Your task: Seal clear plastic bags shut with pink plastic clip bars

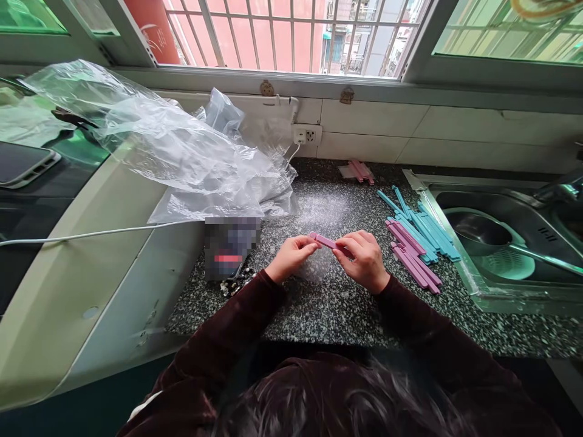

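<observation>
A slim pink bag clip (325, 241) is held level above the dark speckled counter (314, 315). My left hand (291, 258) pinches its left end between thumb and fingers. Closed around the other end is my right hand (363, 262), whose fingers hide part of the clip. Beneath the hands lies a small clear plastic bag (313, 266). To the right of my right hand, several pink clips (416, 264) rest in a loose pile beside several blue clips (421, 224).
A few pink clips (361, 172) lie on clear film near the wall. Large crumpled plastic bags (195, 161) cover the back left. A phone with a blurred screen (230, 249) stands left of my hands. A white cable (100, 233) crosses there. The steel sink (492, 297) holds a pan and strainer.
</observation>
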The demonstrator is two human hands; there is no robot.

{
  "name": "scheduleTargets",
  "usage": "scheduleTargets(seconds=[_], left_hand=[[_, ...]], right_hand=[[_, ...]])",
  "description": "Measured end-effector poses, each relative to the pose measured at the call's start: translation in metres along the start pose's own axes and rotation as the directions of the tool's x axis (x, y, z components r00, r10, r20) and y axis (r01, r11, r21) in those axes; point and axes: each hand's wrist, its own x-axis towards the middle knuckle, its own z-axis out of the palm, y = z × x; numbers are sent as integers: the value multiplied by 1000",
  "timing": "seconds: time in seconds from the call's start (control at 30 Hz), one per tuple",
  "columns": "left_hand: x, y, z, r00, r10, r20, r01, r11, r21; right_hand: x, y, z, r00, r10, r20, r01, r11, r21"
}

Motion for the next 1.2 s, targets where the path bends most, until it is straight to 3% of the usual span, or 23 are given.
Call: scheduleTargets(seconds=[0.2, 0.7, 1.2], left_hand=[[3, -3, -2, 997, 47, -68, -59, 980, -192], [-1, 4, 0, 998, 58, 7, -59, 996, 73], [1, -2, 4, 994, 95, -61, -95, 995, 7]], right_hand=[[-3, 1, 0, 1000, -24, 15, 24, 1000, -8], [-5, 3, 6, 996, -64, 63, 64, 998, -2], [-10, 8, 24, 1000, 15, 7, -16, 979, 202]])
